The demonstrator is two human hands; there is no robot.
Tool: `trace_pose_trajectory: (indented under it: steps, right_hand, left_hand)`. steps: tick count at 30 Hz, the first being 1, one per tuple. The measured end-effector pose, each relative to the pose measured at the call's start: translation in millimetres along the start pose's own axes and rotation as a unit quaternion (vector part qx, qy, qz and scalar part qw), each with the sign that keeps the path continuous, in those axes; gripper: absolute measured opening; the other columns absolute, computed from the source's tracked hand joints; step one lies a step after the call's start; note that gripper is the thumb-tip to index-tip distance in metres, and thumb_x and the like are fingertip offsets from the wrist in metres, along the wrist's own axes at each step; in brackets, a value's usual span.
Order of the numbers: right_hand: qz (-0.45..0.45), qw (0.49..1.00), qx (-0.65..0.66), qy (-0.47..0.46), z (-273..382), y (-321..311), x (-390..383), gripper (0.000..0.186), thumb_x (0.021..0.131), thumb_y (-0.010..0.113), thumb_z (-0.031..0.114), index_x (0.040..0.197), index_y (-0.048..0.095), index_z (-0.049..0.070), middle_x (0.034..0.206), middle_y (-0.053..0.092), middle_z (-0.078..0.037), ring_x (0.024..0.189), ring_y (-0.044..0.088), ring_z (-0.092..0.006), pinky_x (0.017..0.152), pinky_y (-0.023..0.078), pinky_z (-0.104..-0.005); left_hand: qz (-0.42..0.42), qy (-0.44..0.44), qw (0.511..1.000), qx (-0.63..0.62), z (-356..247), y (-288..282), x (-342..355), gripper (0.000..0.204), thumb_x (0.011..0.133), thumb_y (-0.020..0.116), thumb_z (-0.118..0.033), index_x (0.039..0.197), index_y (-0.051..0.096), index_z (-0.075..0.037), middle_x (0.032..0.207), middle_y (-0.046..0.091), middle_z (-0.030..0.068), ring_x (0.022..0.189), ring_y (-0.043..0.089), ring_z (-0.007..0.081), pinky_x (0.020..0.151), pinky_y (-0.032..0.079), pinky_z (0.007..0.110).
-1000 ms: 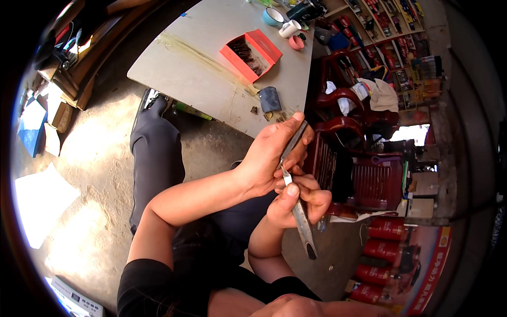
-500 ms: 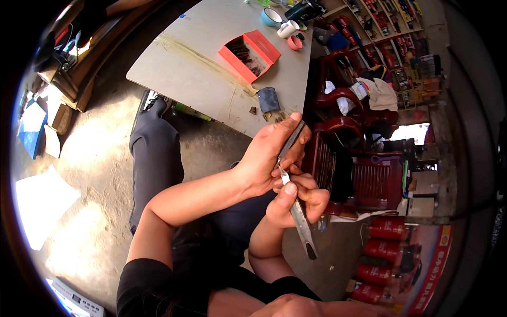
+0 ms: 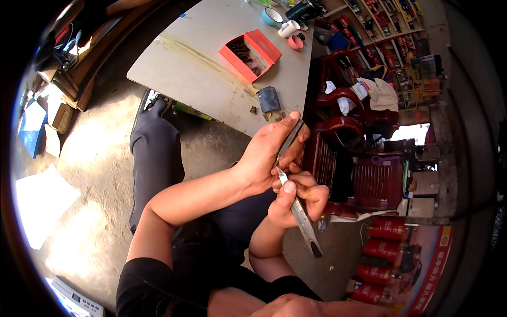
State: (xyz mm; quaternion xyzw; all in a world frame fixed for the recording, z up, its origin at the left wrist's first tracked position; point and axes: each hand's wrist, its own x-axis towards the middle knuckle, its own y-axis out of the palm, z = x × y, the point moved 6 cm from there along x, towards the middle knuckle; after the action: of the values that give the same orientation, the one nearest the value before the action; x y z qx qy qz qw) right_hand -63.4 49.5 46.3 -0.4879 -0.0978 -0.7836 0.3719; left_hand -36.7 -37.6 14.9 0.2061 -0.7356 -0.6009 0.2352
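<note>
My left hand (image 3: 266,145) is closed round a dark, narrow bar (image 3: 290,140), its thumb lying along the upper end. Just below it, my right hand (image 3: 300,201) grips a slim metal knife (image 3: 306,226) between thumb and curled fingers. The knife's bright, angled tip points up at the bar's lower end; whether they touch I cannot tell. Its darker butt end sticks out below the right hand. Both hands are close together beyond the table's near corner, and the fingers partly hide the bar.
On the pale table (image 3: 200,47) stand an open red box (image 3: 253,55) of dark thin pieces, a dark grey block (image 3: 269,99), a white mug (image 3: 288,28), a pink cup (image 3: 296,42) and a blue bowl (image 3: 271,17). Dark red wooden chairs (image 3: 372,179) stand to the right, near red cylinders (image 3: 388,228).
The knife's butt end has swung slightly right and up, and its tip has shifted slightly left. My right hand has shifted a little with it; my left hand stays almost still.
</note>
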Motion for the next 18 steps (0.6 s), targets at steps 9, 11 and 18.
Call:
trace_pose_trajectory:
  steps: [9,11,18]
  right_hand:
    - [-0.07,0.984,0.143,0.074,-5,-13,1,0.033,0.085,0.061,0.021,0.078,0.033,0.005,0.054,0.05,-0.009,0.042,0.046,-0.0107,0.073,0.052,-0.0353]
    - [-0.082,0.984,0.14,0.067,-5,-13,3,0.033,0.085,0.06,0.022,0.077,0.033,0.005,0.054,0.049,-0.008,0.041,0.045,-0.0104,0.073,0.052,-0.0349]
    - [-0.105,0.983,0.128,0.074,-4,-15,5,0.034,0.085,0.06,0.025,0.077,0.034,0.005,0.053,0.048,-0.007,0.04,0.044,-0.0092,0.073,0.053,-0.035]
  left_hand:
    - [0.035,0.017,0.999,-0.007,0,8,0,0.046,0.098,0.035,-0.045,0.084,0.049,-0.003,0.043,0.037,-0.0016,0.032,0.028,0.0064,0.039,0.036,0.019]
    - [0.056,0.028,0.998,-0.005,2,8,1,0.046,0.097,0.035,-0.045,0.086,0.05,-0.003,0.044,0.038,-0.0012,0.032,0.029,0.0066,0.039,0.037,0.02]
    - [0.07,0.039,0.997,0.013,3,10,4,0.042,0.099,0.034,-0.04,0.089,0.05,-0.002,0.048,0.042,0.0004,0.033,0.031,0.006,0.039,0.038,0.019]
